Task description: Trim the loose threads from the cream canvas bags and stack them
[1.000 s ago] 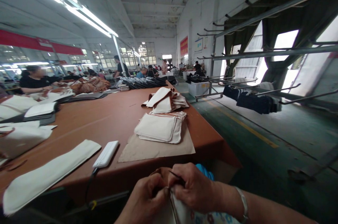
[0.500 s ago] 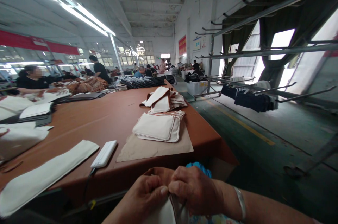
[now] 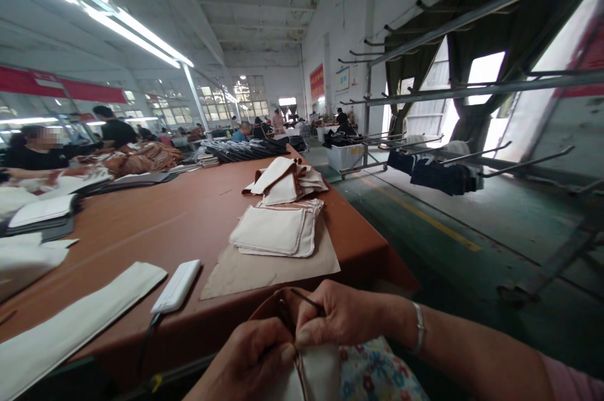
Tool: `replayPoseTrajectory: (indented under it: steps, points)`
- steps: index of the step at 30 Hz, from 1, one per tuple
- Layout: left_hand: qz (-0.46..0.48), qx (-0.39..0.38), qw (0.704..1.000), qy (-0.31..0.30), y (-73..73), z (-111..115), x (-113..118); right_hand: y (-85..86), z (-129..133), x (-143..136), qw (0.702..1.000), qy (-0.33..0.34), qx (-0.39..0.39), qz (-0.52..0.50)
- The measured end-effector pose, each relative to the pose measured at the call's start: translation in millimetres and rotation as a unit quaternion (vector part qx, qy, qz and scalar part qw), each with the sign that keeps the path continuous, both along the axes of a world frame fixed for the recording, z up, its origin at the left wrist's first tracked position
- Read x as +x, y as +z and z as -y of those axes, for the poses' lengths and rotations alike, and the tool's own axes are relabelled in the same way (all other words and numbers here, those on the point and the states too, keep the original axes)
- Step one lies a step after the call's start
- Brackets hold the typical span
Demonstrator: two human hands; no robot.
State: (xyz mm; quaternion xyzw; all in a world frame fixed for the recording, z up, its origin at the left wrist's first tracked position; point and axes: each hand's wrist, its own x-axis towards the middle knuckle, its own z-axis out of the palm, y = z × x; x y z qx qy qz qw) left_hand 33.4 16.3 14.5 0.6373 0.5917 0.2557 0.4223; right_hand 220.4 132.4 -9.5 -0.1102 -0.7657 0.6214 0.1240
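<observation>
We held a cream canvas pouch with brown leather trim low in front of us, below the edge of the orange-brown worktable. Our left hand and right hand both pinched its top edge. A stack of flat cream canvas pieces lay beyond.

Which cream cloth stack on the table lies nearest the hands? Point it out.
The flat stack on the brown paper sheet; the jumbled pile with brown edging lies farther back.
</observation>
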Motion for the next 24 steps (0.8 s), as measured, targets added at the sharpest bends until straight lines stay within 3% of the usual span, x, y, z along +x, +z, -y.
replayPoseTrajectory:
  steps: [6,9,12,14,18,21,24]
  points:
    - [0.198,-0.028,0.978,0.055,-25.6,4,-2,-13.7,16,-5,0.977,-0.091,0.173,-0.084]
    - [0.252,-0.016,0.966,0.061,-36.4,4,-3,-13.8,15,-6,0.981,-0.082,0.157,-0.085]
    - [0.226,0.027,0.972,0.056,-41.3,6,-5,-12.8,14,-7,0.998,-0.026,0.05,-0.03]
    - [0.161,0.085,0.982,0.055,-45.6,7,-6,-13.7,17,-10,0.999,-0.029,0.034,-0.008]
    - [0.071,0.158,0.982,0.078,-59.8,6,-15,-14.8,24,-21,0.983,-0.073,0.165,-0.028]
    - [0.051,0.165,0.974,0.148,-66.0,12,-24,-11.3,24,-26,0.951,-0.145,0.269,-0.04]
    - [0.036,0.175,0.958,0.223,-65.0,25,-30,-14.6,21,-32,0.941,-0.23,0.244,-0.048]
